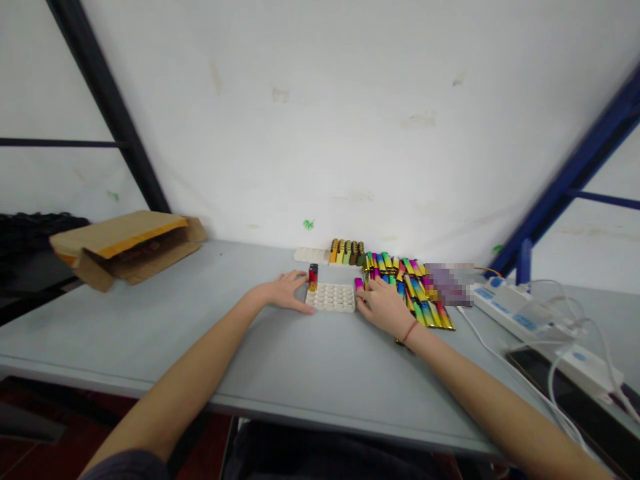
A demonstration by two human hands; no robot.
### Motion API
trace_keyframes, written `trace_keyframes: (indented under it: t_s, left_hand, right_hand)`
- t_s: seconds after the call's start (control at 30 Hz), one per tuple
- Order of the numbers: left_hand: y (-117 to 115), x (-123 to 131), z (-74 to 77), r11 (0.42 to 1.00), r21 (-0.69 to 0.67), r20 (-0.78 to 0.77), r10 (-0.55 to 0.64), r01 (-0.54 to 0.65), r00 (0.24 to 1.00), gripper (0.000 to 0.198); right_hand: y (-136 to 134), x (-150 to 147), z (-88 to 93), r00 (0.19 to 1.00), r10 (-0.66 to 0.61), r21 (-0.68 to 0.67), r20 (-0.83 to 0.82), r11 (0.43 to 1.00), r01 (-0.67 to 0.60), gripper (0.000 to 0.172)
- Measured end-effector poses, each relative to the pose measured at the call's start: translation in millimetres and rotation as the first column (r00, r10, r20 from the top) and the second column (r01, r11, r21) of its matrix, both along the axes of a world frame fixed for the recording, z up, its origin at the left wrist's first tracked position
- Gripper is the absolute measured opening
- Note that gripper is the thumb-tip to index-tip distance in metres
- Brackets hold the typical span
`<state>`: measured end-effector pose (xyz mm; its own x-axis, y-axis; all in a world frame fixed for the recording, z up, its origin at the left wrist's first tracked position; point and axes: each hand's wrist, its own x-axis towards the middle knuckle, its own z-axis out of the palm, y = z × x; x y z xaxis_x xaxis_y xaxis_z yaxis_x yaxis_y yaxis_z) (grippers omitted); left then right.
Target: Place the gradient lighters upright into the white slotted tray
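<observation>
A pale tray with rows of round holes (334,298) lies on the table in front of me. In its back left corner stands a red-and-yellow lighter with a black top (313,277). My left hand (286,291) rests at the tray's left side, fingers apart, with the thumb by the front left corner. At the tray's right edge my right hand (383,305) has its fingers closed around a magenta lighter (359,285), partly hidden by them. Many shiny rainbow-coloured lighters (425,312) lie in rows beyond and beside this hand.
Behind stands a second pale tray (311,255), with yellow-to-dark lighters (347,252) upright beside it. An opened cardboard box (135,243) is at the left. At the right are a white power strip (530,323), cables and a dark phone-like slab (540,380).
</observation>
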<state>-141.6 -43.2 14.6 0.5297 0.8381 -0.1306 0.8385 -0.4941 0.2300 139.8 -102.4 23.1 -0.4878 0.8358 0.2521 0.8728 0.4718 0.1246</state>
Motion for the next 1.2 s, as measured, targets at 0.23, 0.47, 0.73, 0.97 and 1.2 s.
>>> trace_keyframes:
  t_s: [0.23,0.47,0.73,0.97,1.2]
  left_hand:
    - [0.2,0.6,1.4,1.0,-0.01,-0.062,0.011,-0.012,0.998,0.11]
    - [-2.3,1.9,3.7,1.0,-0.019,-0.061,0.016,-0.017,0.998,0.109]
    - [1.1,0.0,-0.8,1.0,0.01,-0.048,0.01,-0.01,0.999,0.106]
    - [-0.9,1.6,-1.0,1.0,0.013,-0.043,0.013,-0.012,0.999,0.106]
    - [-5.4,14.8,-6.8,0.995,0.102,0.013,-0.016,0.015,1.0,0.097]
  right_hand:
    - [-5.3,2.0,6.7,0.994,-0.093,-0.139,-0.056,0.987,0.084,0.043]
    - [9.4,-6.3,1.4,0.974,-0.223,-0.162,-0.045,0.964,0.213,0.027]
    - [18.6,-7.6,-11.0,0.956,-0.262,-0.21,-0.135,0.95,0.231,0.024]
    - [17.8,0.0,-16.6,0.808,-0.216,-0.224,-0.549,0.969,0.108,0.014]
    - [10.5,7.1,-6.6,0.493,-0.093,-0.177,-0.865,0.976,-0.127,0.03]
